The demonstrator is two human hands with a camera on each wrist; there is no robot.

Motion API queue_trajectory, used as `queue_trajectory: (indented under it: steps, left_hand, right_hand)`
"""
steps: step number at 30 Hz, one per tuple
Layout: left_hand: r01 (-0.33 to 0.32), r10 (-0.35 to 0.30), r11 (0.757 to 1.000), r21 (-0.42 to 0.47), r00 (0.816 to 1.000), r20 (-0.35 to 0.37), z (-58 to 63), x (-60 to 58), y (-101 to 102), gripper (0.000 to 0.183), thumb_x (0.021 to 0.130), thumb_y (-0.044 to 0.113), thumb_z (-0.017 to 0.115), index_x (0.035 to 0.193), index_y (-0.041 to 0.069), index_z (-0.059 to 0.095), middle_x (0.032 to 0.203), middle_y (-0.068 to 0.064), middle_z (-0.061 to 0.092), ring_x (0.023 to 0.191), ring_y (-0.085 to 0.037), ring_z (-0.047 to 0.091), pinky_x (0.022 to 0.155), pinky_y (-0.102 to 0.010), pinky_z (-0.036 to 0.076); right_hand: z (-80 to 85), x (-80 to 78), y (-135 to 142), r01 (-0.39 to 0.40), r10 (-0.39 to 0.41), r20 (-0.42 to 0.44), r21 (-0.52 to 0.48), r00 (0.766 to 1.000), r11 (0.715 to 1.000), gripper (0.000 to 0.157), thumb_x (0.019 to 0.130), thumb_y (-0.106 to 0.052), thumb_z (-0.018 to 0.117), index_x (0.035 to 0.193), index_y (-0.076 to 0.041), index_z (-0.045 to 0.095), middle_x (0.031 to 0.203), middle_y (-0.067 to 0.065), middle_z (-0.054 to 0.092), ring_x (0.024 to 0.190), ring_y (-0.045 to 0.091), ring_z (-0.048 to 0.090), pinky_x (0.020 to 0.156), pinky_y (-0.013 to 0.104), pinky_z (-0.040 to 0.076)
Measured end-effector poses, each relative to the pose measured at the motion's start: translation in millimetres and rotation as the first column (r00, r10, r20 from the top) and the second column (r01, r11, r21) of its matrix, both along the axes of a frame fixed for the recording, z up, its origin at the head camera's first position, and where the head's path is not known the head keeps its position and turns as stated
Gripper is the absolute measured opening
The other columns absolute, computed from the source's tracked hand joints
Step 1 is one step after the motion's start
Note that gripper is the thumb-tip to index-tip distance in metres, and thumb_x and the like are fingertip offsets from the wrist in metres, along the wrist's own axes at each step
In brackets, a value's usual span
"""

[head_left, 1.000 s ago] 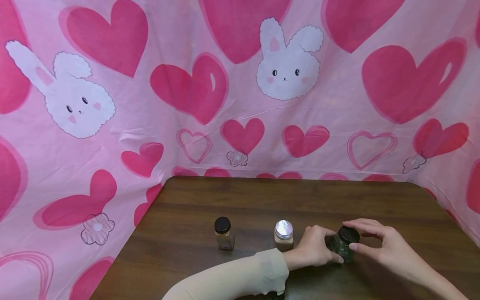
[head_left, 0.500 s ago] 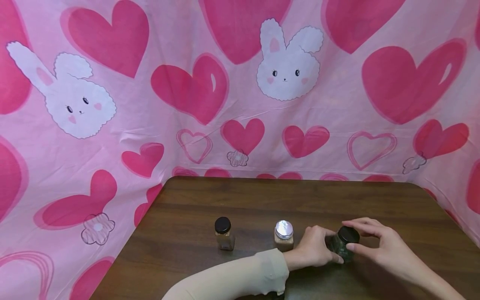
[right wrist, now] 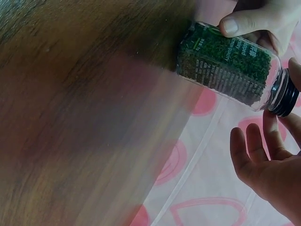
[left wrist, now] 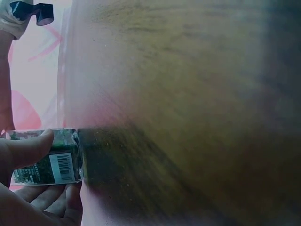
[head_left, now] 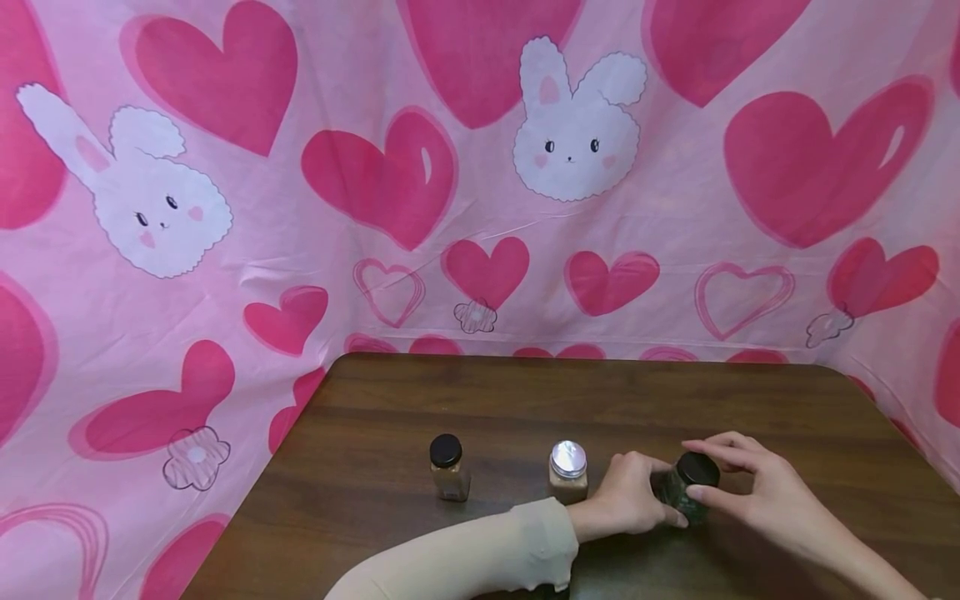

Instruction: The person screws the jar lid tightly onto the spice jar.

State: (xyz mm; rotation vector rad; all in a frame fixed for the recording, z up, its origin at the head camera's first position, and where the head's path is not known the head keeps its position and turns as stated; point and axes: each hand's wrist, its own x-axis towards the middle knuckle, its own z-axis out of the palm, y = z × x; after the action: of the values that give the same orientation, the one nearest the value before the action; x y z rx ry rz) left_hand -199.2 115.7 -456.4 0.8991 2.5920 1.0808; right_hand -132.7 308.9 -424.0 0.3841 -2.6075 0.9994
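Note:
A clear spice jar (right wrist: 225, 66) of dried green herbs stands on the table near the right side, its black lid (head_left: 697, 469) on top. My left hand (head_left: 628, 496) grips the jar's body, thumb on the near side. Around the lid, my right hand (head_left: 768, 492) pinches with thumb and index finger. The right wrist view has the other fingers (right wrist: 256, 146) of that hand spread below the lid. A printed label with a barcode (left wrist: 65, 167) shows on the jar in the left wrist view.
Left of my left hand stands a jar with a silver top (head_left: 567, 460) and tan contents. Farther left is a black-capped jar (head_left: 447, 467) with brown contents. The wooden table (head_left: 450, 383) ends at a pink heart-print cloth (head_left: 420, 208).
My right thumb and index finger have shifted slightly left around the lid. My left hand and the jar's body stay in place.

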Motion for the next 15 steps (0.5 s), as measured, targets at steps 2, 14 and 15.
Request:
queue_trajectory:
  steps: [2, 14, 15]
  left_hand:
    - [0.001, -0.001, 1.0, -0.001, 1.0, 0.0, 0.1, 0.0, -0.3, 0.054, 0.07, 0.025, 0.102, 0.12, 0.021, 0.081, 0.098, 0.019, 0.075, 0.092, 0.005, 0.06, 0.083, -0.015, 0.045]
    - [-0.006, 0.006, 1.0, 0.003, 1.0, -0.008, 0.2, 0.1, -0.2, 0.054, 0.068, 0.025, 0.103, 0.119, 0.022, 0.082, 0.098, 0.02, 0.075, 0.091, 0.005, 0.059, 0.081, -0.014, 0.044]
    - [-0.008, 0.008, 1.0, 0.004, 1.0, -0.008, 0.3, 0.3, -0.2, 0.055, 0.068, 0.024, 0.103, 0.119, 0.022, 0.082, 0.098, 0.02, 0.075, 0.091, 0.005, 0.059, 0.081, -0.014, 0.044]
  right_hand:
    - [0.5, 0.0, -1.2, 0.009, -0.009, 0.002, -0.003, 1.0, 1.0, 0.05, 0.079, -0.019, 0.095, 0.126, -0.023, 0.078, 0.11, -0.011, 0.066, 0.099, 0.003, 0.057, 0.072, 0.027, 0.049]
    - [0.5, 2.1, 0.5, -0.033, 0.033, 0.009, -0.02, 0.999, 0.999, 0.069, 0.079, -0.019, 0.095, 0.142, -0.021, 0.067, 0.119, -0.013, 0.064, 0.104, 0.0, 0.061, 0.081, 0.023, 0.051]
    - [0.6, 2.9, 2.1, -0.061, 0.061, 0.01, -0.036, 0.998, 0.998, 0.072, 0.08, -0.016, 0.094, 0.145, -0.02, 0.064, 0.125, -0.014, 0.064, 0.107, 0.0, 0.06, 0.083, 0.021, 0.05]
